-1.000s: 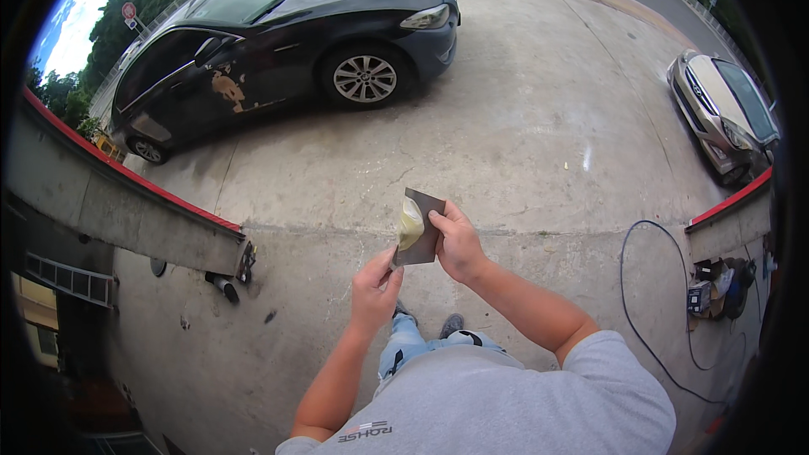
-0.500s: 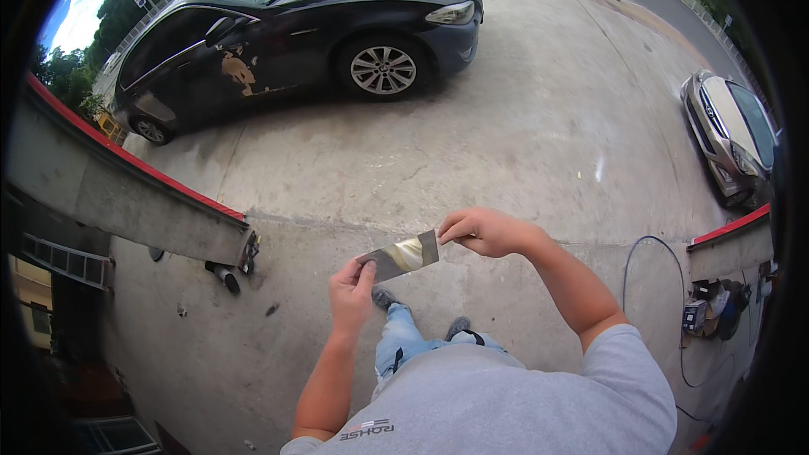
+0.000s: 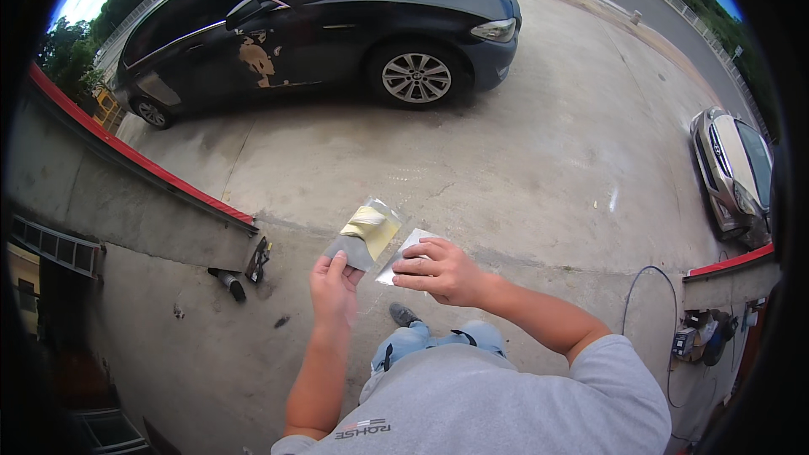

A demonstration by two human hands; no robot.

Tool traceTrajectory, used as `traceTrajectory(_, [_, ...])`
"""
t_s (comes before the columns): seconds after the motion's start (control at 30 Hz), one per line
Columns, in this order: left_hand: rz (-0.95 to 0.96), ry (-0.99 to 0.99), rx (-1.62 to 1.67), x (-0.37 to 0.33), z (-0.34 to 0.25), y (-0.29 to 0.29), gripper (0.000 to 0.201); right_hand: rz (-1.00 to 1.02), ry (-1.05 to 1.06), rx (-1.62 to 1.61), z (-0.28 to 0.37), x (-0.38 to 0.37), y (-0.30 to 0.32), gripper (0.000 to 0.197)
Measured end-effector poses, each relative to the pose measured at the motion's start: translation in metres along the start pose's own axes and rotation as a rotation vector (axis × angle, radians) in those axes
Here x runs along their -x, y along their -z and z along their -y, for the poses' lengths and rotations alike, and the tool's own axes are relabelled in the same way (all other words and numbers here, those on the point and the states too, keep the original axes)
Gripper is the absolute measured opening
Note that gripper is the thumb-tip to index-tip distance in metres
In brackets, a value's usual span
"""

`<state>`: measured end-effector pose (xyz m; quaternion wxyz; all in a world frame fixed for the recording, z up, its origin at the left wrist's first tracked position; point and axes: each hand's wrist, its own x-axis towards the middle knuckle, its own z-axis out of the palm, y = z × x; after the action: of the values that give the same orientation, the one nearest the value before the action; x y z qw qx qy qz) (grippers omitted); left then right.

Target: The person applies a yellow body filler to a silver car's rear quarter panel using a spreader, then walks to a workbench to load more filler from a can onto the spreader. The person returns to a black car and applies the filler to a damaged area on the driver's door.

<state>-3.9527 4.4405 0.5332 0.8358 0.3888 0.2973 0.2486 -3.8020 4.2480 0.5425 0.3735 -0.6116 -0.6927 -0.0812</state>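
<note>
Paste [image 3: 366,222] coats grey plate [image 3: 347,246], left fingers [image 3: 338,262] clamping it; right fingers [image 3: 419,267] grip silver sheet [image 3: 409,248].

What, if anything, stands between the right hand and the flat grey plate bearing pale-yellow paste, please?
Only the flat silvery sheet that the right hand holds; between it and the flat grey plate is a visible open gap.

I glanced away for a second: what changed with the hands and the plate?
The right hand moved from the gray plate's right end, closer to the left hand, and now holds a separate shiny flat piece. The gray plate swung from pointing right to up and right. The left hand kept hold; yellowish paste remains on it.
</note>
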Motion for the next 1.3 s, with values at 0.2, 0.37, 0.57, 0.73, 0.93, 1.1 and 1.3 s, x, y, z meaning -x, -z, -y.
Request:
traceTrajectory(0.2, [0.002,0.028,-0.030,-0.041,-0.039,0.023,0.025,-0.125,-0.068,0.022,-0.039,-0.070,-0.042,0.044])
traceTrajectory(0.37, [-0.102,-0.013,-0.024,-0.082,-0.063,0.037,0.025,-0.058,0.002,-0.117,-0.071,-0.104,-0.066,0.042])
traceTrajectory(0.57, [-0.103,-0.041,-0.020,-0.149,-0.078,0.032,0.025,-0.112,0.020,-0.177,-0.148,-0.155,-0.101,0.042])
traceTrajectory(0.73, [-0.231,-0.087,0.095,-0.235,-0.099,0.010,0.026,-0.024,0.027,-0.345,-0.224,-0.171,-0.103,0.038])
traceTrajectory(0.93, [-0.213,-0.213,-0.253,-0.333,-0.117,-0.036,0.030,-0.267,-0.872,-1.137,-0.364,-0.237,-0.074,0.018])
traceTrajectory(1.1, [-0.154,-0.265,-0.419,-0.382,-0.126,-0.064,0.032,-0.181,-0.856,-1.105,-0.439,-0.292,-0.060,0.018])
traceTrajectory(1.3, [-0.055,-0.345,-0.707,-0.422,-0.147,-0.079,0.030,-0.175,-0.811,-1.068,-0.473,-0.324,-0.079,0.017])
